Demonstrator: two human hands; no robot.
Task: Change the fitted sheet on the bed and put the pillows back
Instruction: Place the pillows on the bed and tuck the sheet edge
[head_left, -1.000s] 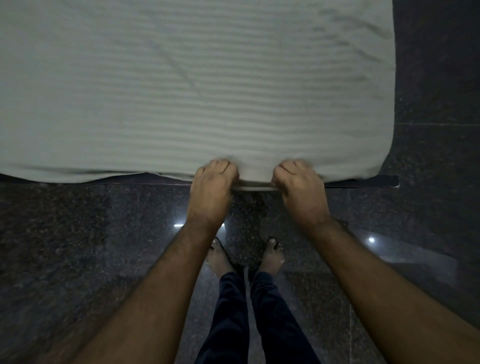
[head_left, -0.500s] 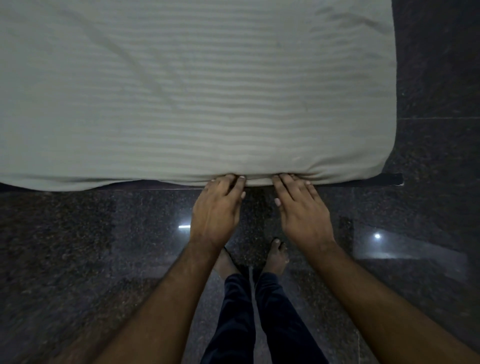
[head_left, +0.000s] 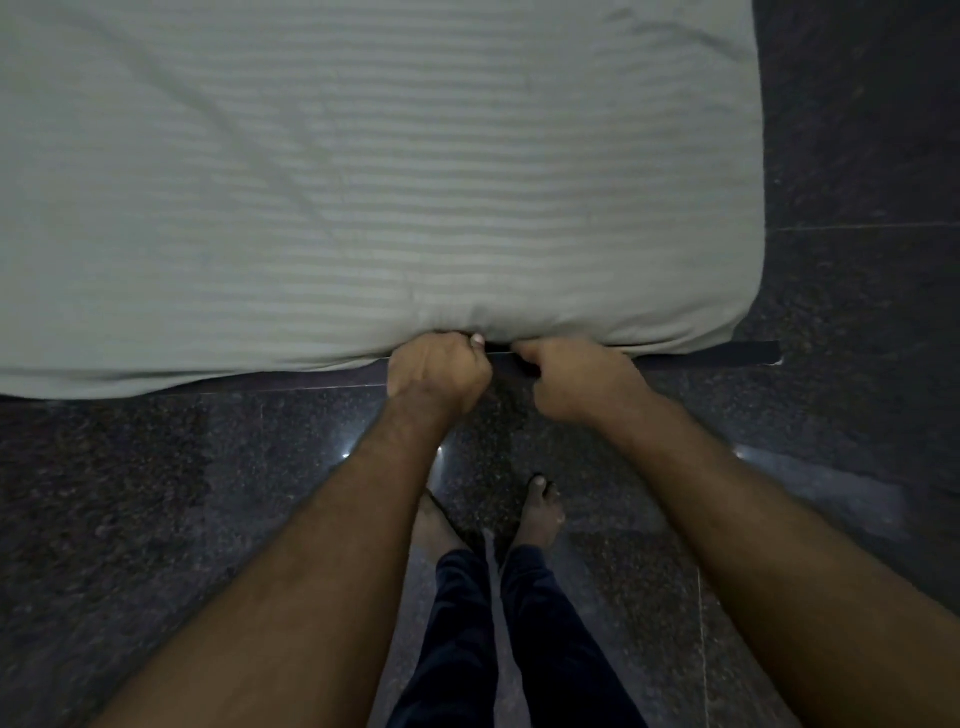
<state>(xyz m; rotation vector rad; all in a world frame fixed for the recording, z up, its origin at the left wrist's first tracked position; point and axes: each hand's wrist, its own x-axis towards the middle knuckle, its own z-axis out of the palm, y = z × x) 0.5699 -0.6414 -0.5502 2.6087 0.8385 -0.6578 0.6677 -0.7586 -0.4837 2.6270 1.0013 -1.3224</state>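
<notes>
At the bed's near edge, both the left hand (head_left: 439, 371) and right hand (head_left: 576, 379) clench curled fingers on the fitted sheet (head_left: 363, 182) hem, mattress directly ahead.

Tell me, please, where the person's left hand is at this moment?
In the head view, the left hand grips the pale striped fitted sheet at the mattress's near edge, just left of the right hand.

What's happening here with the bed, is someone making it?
Yes. A person stands barefoot on the dark floor at the edge of the mattress. The left hand and right hand sit side by side at the lower edge of the pale striped sheet, fingers curled into the fabric as if tucking it under. No pillows are in view.
</notes>
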